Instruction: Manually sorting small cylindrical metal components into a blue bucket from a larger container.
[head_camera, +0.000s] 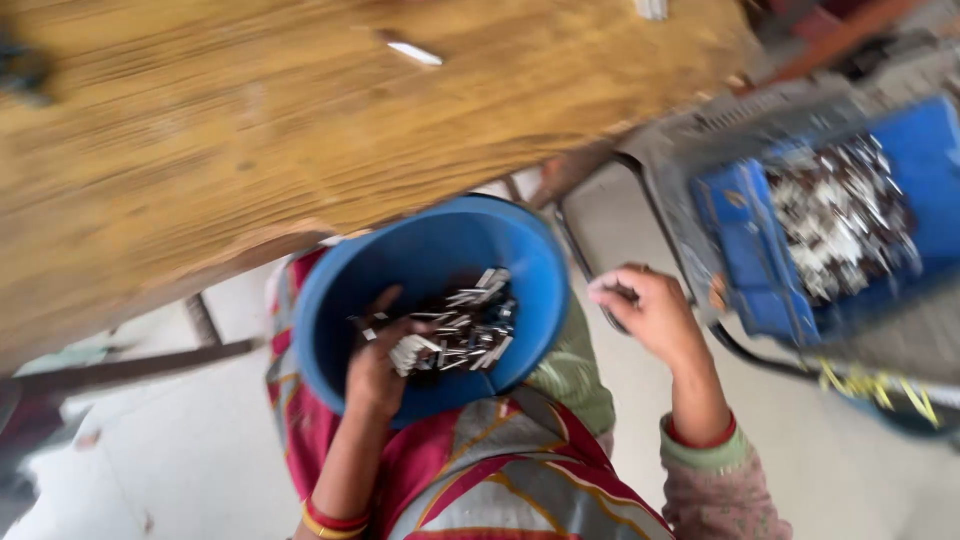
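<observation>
A round blue bowl (420, 250) rests on my lap, holding a heap of small metal pieces (470, 325). My left hand (378, 360) reaches into the bowl and grips a bunch of those pieces. My right hand (650, 312) hovers to the right of the bowl, over the floor, with its fingers pinched on what looks like a small metal piece; motion blur hides the detail.
A wooden table (300, 120) fills the upper left, with a small white piece (414, 52) lying on it. At the right stands a grey crate (690, 150) lined with a blue tray (750, 240) full of metal pieces (840, 215). Pale floor lies below.
</observation>
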